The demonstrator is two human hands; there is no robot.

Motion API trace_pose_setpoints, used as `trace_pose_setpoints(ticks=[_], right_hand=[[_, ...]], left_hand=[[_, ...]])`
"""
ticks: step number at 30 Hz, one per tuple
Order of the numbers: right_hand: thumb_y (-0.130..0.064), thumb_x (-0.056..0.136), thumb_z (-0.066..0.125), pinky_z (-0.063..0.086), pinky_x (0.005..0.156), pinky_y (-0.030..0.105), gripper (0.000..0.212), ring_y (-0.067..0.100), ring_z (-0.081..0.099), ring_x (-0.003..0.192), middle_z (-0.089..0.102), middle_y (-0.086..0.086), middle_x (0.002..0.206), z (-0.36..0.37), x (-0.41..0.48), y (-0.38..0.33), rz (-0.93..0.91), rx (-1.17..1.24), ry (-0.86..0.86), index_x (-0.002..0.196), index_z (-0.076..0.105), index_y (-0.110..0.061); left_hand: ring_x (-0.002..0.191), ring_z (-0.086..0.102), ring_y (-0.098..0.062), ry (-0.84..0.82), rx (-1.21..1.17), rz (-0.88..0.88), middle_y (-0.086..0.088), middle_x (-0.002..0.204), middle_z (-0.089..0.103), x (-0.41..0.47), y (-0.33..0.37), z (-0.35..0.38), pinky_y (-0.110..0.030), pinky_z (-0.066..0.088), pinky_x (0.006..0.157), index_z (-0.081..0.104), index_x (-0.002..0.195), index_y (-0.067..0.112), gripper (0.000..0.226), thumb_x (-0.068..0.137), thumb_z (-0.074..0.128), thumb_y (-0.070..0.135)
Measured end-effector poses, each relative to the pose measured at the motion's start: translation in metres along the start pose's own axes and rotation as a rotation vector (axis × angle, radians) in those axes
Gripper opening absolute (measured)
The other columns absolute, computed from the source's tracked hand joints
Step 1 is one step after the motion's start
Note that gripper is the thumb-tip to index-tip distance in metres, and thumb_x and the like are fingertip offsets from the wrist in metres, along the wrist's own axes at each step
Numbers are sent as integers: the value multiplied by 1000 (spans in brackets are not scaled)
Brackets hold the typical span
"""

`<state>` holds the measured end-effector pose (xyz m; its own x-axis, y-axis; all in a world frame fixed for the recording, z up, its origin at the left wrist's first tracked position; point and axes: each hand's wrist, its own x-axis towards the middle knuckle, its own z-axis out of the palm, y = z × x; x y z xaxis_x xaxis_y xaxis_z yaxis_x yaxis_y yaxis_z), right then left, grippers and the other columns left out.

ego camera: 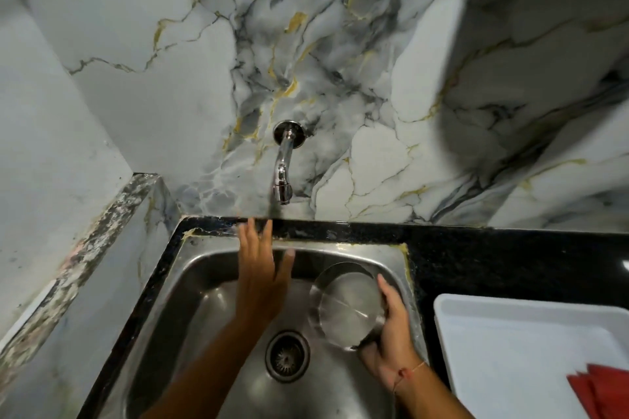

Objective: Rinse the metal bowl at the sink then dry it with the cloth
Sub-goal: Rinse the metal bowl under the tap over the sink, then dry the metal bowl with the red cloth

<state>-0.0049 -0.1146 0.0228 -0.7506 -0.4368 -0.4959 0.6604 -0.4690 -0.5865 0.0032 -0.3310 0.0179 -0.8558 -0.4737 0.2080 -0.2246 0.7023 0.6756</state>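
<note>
The metal bowl [345, 304] is held tilted over the right side of the steel sink [211, 303], its inside facing left. My right hand [391, 333] grips its right rim from outside. My left hand [260, 269] is stretched out flat with fingers apart over the back of the sink, below the chrome wall tap [283, 167], holding nothing. No water is seen running from the tap. A red cloth [599, 388] lies in the near right corner of the white tray.
A white tray [510, 333] rests on the black counter [510, 258] to the right of the sink. The drain [287, 355] sits in the sink's middle. Marble walls rise behind and on the left; a stone ledge [102, 235] runs along the left.
</note>
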Motion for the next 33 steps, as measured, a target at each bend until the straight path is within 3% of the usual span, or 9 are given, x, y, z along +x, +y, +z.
trace_pose_setpoints(ticks=[5, 8, 10, 12, 14, 20, 25, 28, 33], right_hand=[[-55, 81, 64, 63, 79, 45, 56, 36, 74, 102, 77, 21, 112, -14, -40, 4, -54, 134, 88, 106, 79, -6], [-52, 85, 59, 58, 85, 43, 49, 31, 75, 102, 79, 16, 109, -28, -63, 1, -197, 82, 194, 101, 82, -13], [-48, 94, 52, 54, 85, 41, 45, 24, 77, 94, 81, 12, 103, -39, -76, -2, -267, 27, 282, 97, 83, -17], [-40, 102, 43, 52, 87, 36, 44, 19, 75, 97, 82, 5, 103, -48, -85, -10, -331, -25, 319, 104, 81, -19], [-36, 103, 46, 49, 103, 41, 38, 21, 67, 117, 75, 3, 123, -58, -90, -21, -405, -66, 376, 127, 69, -17], [-43, 101, 38, 21, 126, 48, 48, 18, 33, 147, 39, -1, 159, -120, -118, -47, -603, -615, 577, 148, 40, -33], [-47, 101, 45, 14, 125, 39, 61, 12, 13, 152, 26, -11, 159, -215, -118, -105, -567, -1227, 664, 156, 29, -26], [-28, 98, 60, 24, 124, 47, 65, 35, 27, 150, 35, 16, 160, -300, -117, -159, -338, -1602, 842, 153, 33, -6], [-35, 85, 77, 44, 109, 43, 79, 37, 54, 130, 55, 21, 144, -383, -112, -201, 146, -1624, 849, 147, 39, -4]], left_hand=[[155, -9, -21, -225, -376, -245, -5, 170, -5, -69, 36, 35, -50, 5, 125, 17, 156, 25, 64, 101, 43, 43], [155, 9, -23, -295, -639, -379, -3, 169, 6, -90, 70, 36, -53, 14, 126, 21, 156, 26, 55, 104, 38, 36], [143, 40, -19, -372, -862, -479, 1, 158, 39, -106, 95, 35, -47, 33, 118, 34, 151, 27, 49, 104, 35, 38], [110, 68, -14, -456, -1106, -637, 8, 120, 74, -123, 121, 35, -37, 51, 93, 56, 135, 28, 42, 101, 38, 44], [103, 73, -26, -534, -1253, -744, -6, 109, 80, -139, 139, 41, -39, 56, 79, 70, 122, 19, 47, 98, 41, 49], [104, 71, -44, -845, -1530, -1062, -23, 116, 74, -172, 175, 80, -60, 54, 92, 77, 111, 11, 57, 81, 59, 57], [123, 58, -50, -1015, -1710, -1149, -24, 136, 63, -183, 189, 119, -73, 40, 101, 69, 125, 15, 64, 74, 70, 54], [135, 48, -48, -1061, -1760, -1204, -21, 146, 54, -187, 192, 133, -73, 38, 103, 62, 133, 15, 73, 71, 75, 50], [132, 50, -49, -996, -1753, -1283, -23, 146, 54, -195, 196, 153, -73, 41, 99, 58, 138, 18, 83, 63, 79, 48]])
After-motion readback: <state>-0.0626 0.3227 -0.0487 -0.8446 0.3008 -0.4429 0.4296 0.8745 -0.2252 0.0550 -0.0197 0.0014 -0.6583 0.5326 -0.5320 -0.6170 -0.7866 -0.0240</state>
